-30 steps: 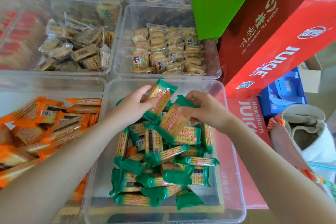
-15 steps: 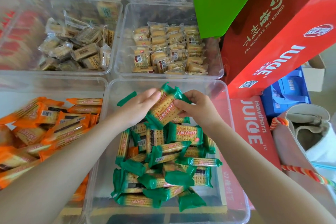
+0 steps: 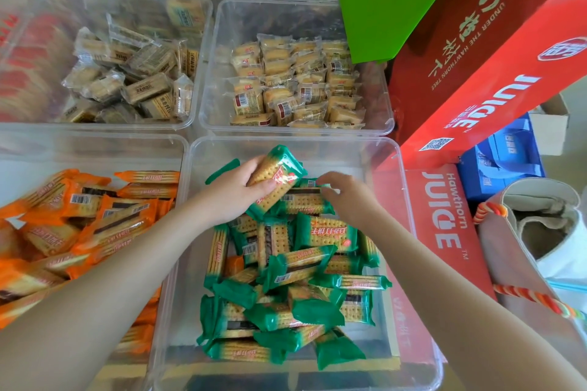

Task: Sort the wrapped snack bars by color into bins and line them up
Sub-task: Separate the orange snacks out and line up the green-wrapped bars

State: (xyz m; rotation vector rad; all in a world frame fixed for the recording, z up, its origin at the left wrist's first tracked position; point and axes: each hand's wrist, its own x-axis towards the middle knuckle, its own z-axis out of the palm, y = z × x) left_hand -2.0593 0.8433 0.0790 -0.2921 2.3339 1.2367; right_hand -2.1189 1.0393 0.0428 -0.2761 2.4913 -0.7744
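A loose pile of green-wrapped snack bars [image 3: 295, 295] fills the clear bin [image 3: 405, 216] in front of me. My left hand [image 3: 233, 197] grips a small stack of green bars [image 3: 279, 173] above the bin's far end. Just to its right, my right hand [image 3: 352, 200] pinches the end of another green bar [image 3: 301, 201] lying on top of the pile. An orange-wrapped bar [image 3: 234, 265] pokes out among the green ones. The clear bin to the left [image 3: 95, 144] holds several orange-wrapped bars [image 3: 104, 222].
Two clear bins behind hold pale wrapped biscuits [image 3: 295, 82] and tan wrapped bars [image 3: 133, 79]. Red juice cartons [image 3: 495, 57] and a green box [image 3: 390, 0] stand at the right. A flat red carton [image 3: 444, 225], blue boxes [image 3: 502, 165] and a bag [image 3: 540, 232] lie beside the bin.
My right hand passed its green bar to my left hand, which now grips the stack alone. The right hand dropped to a bar on top of the pile.
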